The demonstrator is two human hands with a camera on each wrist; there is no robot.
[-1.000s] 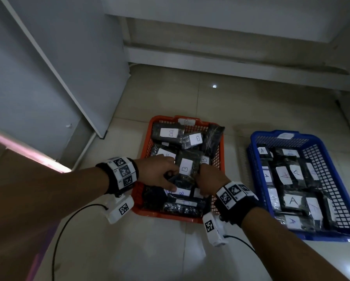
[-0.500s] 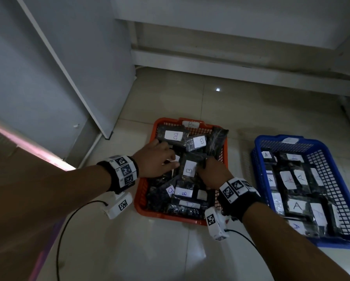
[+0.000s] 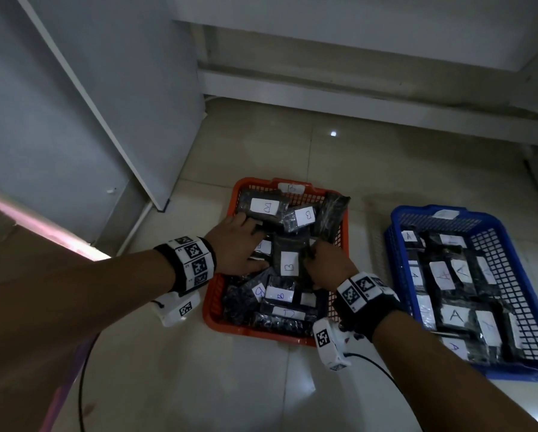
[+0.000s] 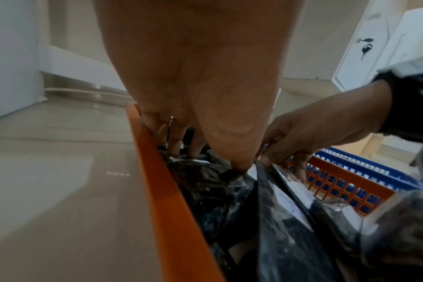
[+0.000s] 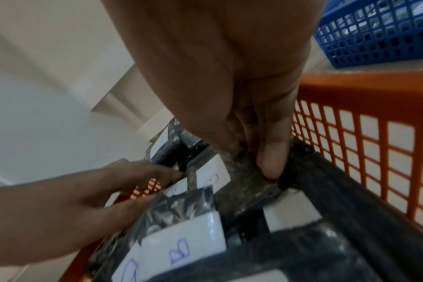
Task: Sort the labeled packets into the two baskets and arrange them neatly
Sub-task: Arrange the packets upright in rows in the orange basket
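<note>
Both hands in the orange basket (image 3: 218, 313) — left hand (image 3: 236, 244) flat on packets, right hand (image 3: 327, 263) pinching one

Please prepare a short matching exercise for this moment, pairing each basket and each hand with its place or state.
1. orange basket
2. blue basket
3. left hand
4. right hand

a. holds packets marked A
b. holds packets marked B
c. fingers on packets by the orange basket's left wall
d. fingers on a packet by the orange basket's right wall

Pairs: 1-b, 2-a, 3-c, 4-d
</note>
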